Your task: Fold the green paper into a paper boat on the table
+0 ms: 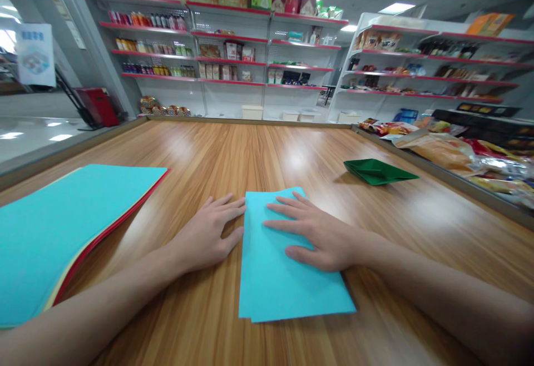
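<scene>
A folded sheet of light blue paper [279, 282] lies on the wooden table in front of me, its near edges slightly out of line. My right hand [315, 231] rests flat on its upper right part, fingers spread and pointing left. Along the paper's left edge lies my left hand [217, 230], palm down on the table with fingers apart; its fingertips reach the edge. Neither hand grips anything. To the far right sits a folded dark green paper boat [377, 172].
A stack of coloured paper sheets [79, 216], light blue on top with yellow and red below, lies at the left. Packaged snacks [442, 152] are heaped beyond the table's right rim. Stocked shelves [229, 35] stand behind the wooden table [200, 154].
</scene>
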`<state>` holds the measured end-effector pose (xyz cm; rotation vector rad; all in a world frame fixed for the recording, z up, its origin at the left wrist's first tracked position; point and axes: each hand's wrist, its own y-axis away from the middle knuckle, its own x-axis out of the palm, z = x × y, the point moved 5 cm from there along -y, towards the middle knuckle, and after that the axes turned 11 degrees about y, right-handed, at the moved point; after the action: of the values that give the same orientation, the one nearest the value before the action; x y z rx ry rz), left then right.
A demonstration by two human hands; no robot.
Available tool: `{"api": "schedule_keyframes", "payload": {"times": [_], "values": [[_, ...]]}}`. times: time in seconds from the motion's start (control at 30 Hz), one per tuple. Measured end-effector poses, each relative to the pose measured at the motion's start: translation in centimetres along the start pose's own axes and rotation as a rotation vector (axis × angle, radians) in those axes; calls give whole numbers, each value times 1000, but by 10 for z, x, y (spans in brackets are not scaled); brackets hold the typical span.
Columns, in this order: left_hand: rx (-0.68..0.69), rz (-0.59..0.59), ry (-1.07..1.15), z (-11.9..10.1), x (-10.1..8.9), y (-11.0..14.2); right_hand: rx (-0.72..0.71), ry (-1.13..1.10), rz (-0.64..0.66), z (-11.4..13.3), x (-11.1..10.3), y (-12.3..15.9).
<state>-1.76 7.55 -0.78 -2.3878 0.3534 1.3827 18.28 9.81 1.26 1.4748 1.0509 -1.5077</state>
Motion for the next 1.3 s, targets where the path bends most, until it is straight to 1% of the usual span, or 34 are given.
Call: {"api": "schedule_keyframes", "payload": {"times": [0.07,0.2,0.3,0.4,0.53,0.6,0.73,0.9,1.0,1.1,1.17,1.23,1.3], "values": [[34,-16,12,-2,-1,2,-69,-17,-2,-2,-3,2],[157,-108,91,-10,-6,4,-158,-36,5,-9,-8,5],[243,-110,129,-15,-7,5,-169,-45,38,-11,-8,5],[291,-97,146,-17,-7,5,-116,-46,69,-10,-6,4],[299,-115,177,-16,-9,4,-27,-33,97,-9,-3,4],[299,-120,183,-16,-9,3,-28,-17,100,-7,-2,3],[287,-122,187,-15,-10,2,-29,-5,65,-4,-2,-1],[220,-152,184,-11,-11,-2,-41,3,49,-1,-2,-3],[230,-146,199,-10,-12,-2,-44,8,47,0,-1,-3],[290,-140,207,-12,-14,1,-48,22,48,-1,-2,-2],[328,-125,184,-15,-15,3,-88,12,57,-2,-5,-1],[392,-79,160,-21,-14,7,-158,-11,76,-2,-8,1],[493,-13,143,-29,-12,10,-207,-15,97,-2,-11,3]]}}
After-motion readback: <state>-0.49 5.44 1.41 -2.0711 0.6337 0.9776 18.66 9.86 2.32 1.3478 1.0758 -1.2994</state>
